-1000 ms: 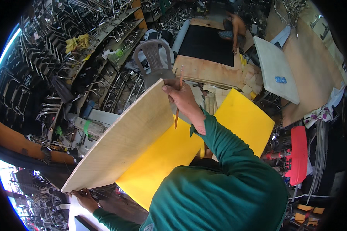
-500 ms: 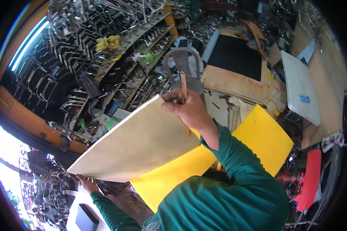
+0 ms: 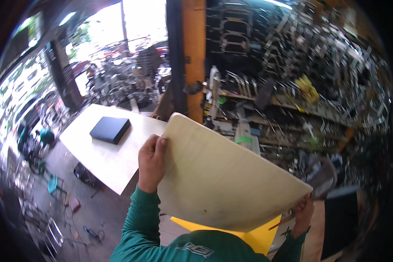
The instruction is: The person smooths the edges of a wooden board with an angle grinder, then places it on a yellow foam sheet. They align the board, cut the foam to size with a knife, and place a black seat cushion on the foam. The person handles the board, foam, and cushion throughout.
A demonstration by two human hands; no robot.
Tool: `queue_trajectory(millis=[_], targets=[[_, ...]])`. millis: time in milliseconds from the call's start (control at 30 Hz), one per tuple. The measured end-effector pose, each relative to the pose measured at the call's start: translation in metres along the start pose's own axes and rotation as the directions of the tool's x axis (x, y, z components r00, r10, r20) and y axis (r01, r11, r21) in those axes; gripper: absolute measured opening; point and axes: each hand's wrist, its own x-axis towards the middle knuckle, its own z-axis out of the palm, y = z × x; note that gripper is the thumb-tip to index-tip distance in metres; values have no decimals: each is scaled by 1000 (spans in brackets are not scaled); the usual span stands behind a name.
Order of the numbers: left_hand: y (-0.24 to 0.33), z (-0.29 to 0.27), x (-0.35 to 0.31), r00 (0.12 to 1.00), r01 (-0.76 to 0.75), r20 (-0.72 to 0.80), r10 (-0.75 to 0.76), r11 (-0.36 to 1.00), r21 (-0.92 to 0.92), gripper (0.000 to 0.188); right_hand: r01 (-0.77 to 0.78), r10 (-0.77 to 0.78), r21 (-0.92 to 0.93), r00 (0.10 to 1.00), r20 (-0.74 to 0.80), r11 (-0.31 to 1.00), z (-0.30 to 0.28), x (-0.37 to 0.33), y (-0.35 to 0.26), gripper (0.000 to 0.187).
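Observation:
A pale plywood panel (image 3: 231, 174) with rounded corners is held up, tilted, in front of me. My left hand (image 3: 152, 163) is closed on its left edge, thumb on the near face. At the right corner my right hand (image 3: 304, 215) grips the panel, its fingers partly hidden. A thin orange stick (image 3: 280, 222), much like a pencil, also sticks out of that hand. Below the panel lies a yellow sheet (image 3: 260, 238), mostly covered by it and by my body.
A white-topped table (image 3: 78, 135) with a flat black box (image 3: 110, 129) stands at left. Metal chair frames (image 3: 236, 30) and shelves of metal parts fill the back. A grey plastic chair (image 3: 323, 174) and a black sheet (image 3: 340, 222) are at right. A green stool (image 3: 54, 185) stands on the floor.
My view has swung left, bringing the table and black box further into sight. The panel has turned and now spans in front of me. Both hands keep their grip on it.

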Motion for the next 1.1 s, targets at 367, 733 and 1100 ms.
queue_trajectory(millis=[367,733,1100], targets=[[-21,-94,-20,918,271,-361,-163,923,273,55,-546,524,-497,828,-199,674,-14,108,141,88],[-271,-313,-34,786,614,118,-607,788,-37,35,203,389,-959,882,266,196,130,-26,385,84],[-440,-386,19,635,754,318,-704,473,-457,54,197,160,-848,937,311,492,239,-122,408,61]])
